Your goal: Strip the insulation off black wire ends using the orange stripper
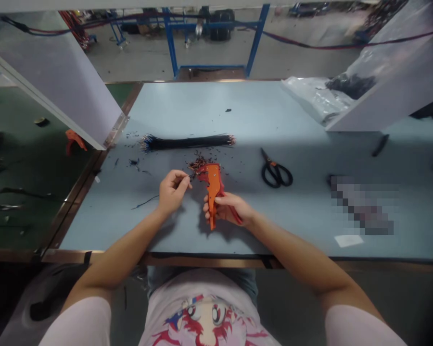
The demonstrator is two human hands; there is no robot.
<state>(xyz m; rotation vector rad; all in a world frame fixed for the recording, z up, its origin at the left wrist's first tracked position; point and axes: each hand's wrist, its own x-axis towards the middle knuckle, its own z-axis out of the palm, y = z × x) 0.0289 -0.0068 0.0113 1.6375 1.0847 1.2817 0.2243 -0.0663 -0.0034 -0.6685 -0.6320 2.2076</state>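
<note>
My right hand [228, 209] is wrapped around the handles of an orange wire stripper [213, 191], which stands nearly upright on the blue-grey work mat [130, 226]. My left hand [172, 191] pinches a thin dark wire [189, 177] between finger and thumb, right beside the tool's jaws. A small heap of cut wire bits [198, 163] lies just above the jaws. Farther up, a long bundle of black wires [187, 142] rests across the mat, with bare coloured ends on both sides. Black-handled scissors [276, 173] lie to the right of my hands.
Scraps and a loose blue wire [144, 202] are scattered on the mat. A clear plastic bag [317, 98] lies at the far right, near white panels [393, 81]. A pixelated object [361, 204] and white paper [348, 240] lie right. A blue metal frame [216, 41] stands beyond.
</note>
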